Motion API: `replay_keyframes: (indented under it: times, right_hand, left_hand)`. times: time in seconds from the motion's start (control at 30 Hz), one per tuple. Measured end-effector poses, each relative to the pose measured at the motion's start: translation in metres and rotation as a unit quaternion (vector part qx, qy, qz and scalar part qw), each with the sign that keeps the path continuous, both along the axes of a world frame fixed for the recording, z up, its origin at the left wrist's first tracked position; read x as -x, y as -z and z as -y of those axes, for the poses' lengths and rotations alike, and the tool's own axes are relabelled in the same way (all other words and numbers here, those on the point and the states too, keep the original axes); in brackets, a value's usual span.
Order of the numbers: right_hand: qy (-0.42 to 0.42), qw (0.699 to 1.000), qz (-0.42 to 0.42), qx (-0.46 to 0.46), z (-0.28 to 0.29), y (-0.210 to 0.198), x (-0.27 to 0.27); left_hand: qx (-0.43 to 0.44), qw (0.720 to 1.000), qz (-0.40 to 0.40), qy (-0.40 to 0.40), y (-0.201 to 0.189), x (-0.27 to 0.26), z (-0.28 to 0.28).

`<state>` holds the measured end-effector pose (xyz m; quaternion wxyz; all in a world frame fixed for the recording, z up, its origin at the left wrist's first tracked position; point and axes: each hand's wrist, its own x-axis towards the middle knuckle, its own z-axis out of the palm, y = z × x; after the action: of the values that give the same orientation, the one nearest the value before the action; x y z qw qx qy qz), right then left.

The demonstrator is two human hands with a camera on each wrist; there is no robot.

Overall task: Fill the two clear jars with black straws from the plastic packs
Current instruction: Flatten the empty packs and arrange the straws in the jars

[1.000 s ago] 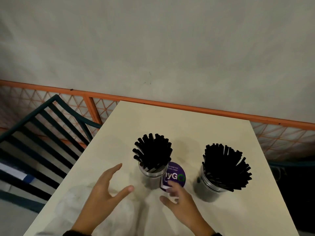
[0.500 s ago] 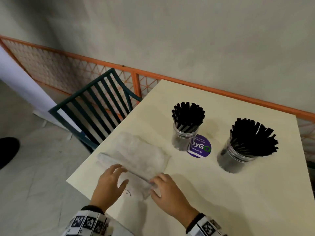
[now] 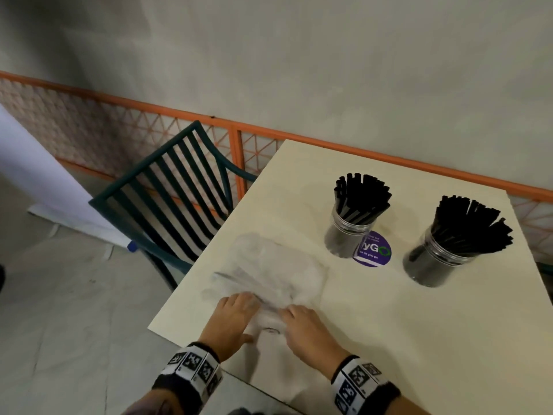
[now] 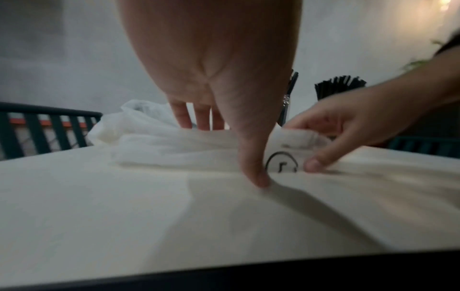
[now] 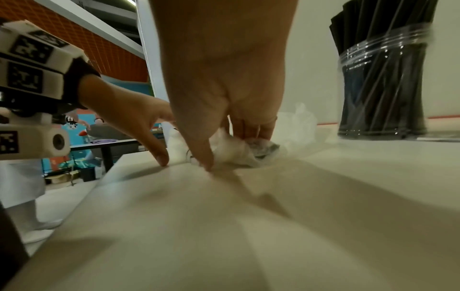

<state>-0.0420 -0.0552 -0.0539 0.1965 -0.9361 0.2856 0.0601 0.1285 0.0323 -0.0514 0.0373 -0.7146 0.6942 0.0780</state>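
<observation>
Two clear jars stand on the cream table (image 3: 419, 339), and black straws fan out of both: the left jar (image 3: 348, 235) and the right jar (image 3: 434, 262). The right jar (image 5: 381, 88) also shows in the right wrist view. Empty, crumpled plastic packs (image 3: 269, 271) lie flat in front of the left jar. My left hand (image 3: 239, 301) and right hand (image 3: 294, 314) hold the packs' near edge side by side. On each hand (image 4: 229, 149) (image 5: 229, 149) the fingers reach over a rolled fold of plastic (image 4: 161, 145), and the thumb presses at its front.
A dark green slatted chair (image 3: 167, 205) stands against the table's left edge. An orange mesh railing (image 3: 299, 139) runs behind, below a grey wall. A purple round sticker (image 3: 374, 250) lies between the jars. The table's near left corner (image 3: 152, 326) is close to my left hand.
Both hands drew back from beside the left jar to the near edge of the plastic and took hold of it. The fold has grown. The head view swung left.
</observation>
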Motion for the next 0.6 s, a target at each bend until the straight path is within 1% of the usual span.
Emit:
replay_keyframes:
  times: [0.03, 0.07, 0.17, 0.23, 0.27, 0.3, 0.33, 0.37, 0.4, 0.43, 0.5, 0.57, 0.6]
  right_hand:
    - [0.013, 1.0, 0.006, -0.015, 0.002, 0.0, 0.0]
    - [0.038, 0.998, 0.015, -0.051, 0.006, -0.003, 0.001]
    - [0.13, 0.974, 0.039, -0.18, 0.021, -0.017, 0.011]
    - [0.166, 0.959, 0.058, -0.22, 0.026, -0.021, 0.018]
    - [0.181, 0.957, 0.071, -0.216, 0.027, -0.022, 0.019]
    - [0.19, 0.961, 0.081, -0.184, 0.025, -0.021, 0.019]
    - [0.188, 0.972, 0.093, -0.108, 0.02, -0.017, 0.018]
    - [0.172, 0.98, 0.104, -0.009, 0.012, -0.013, 0.016]
    - [0.147, 0.98, 0.112, 0.067, 0.002, -0.008, 0.013]
    - [0.118, 0.982, 0.107, 0.104, -0.011, -0.004, 0.008]
    - [0.073, 0.986, 0.064, 0.133, -0.031, 0.009, 0.001]
    - [0.065, 0.992, 0.022, 0.107, -0.038, 0.02, -0.003]
    - [0.073, 0.993, 0.019, 0.095, -0.038, 0.021, -0.004]
  left_hand:
    - [0.013, 1.0, 0.005, 0.009, 0.0, -0.007, 0.001]
    - [0.026, 1.0, 0.008, 0.009, 0.002, -0.014, 0.002]
    - [0.038, 0.999, -0.008, 0.023, -0.004, -0.025, 0.01]
    - [0.002, 0.997, -0.076, 0.032, -0.009, -0.024, 0.018]
    - [-0.03, 0.994, -0.105, 0.028, -0.01, -0.022, 0.022]
    - [-0.049, 0.99, -0.131, 0.02, -0.011, -0.021, 0.026]
    - [-0.07, 0.986, -0.154, 0.011, -0.012, -0.019, 0.031]
    - [-0.093, 0.981, -0.168, 0.009, -0.012, -0.018, 0.036]
    - [-0.123, 0.975, -0.183, 0.006, -0.013, -0.017, 0.039]
    - [-0.148, 0.97, -0.195, 0.003, -0.013, -0.017, 0.043]
    - [-0.191, 0.958, -0.214, 0.001, -0.012, -0.019, 0.05]
    - [-0.201, 0.954, -0.223, 0.017, -0.013, -0.021, 0.053]
    - [-0.188, 0.955, -0.226, 0.031, -0.015, -0.021, 0.052]
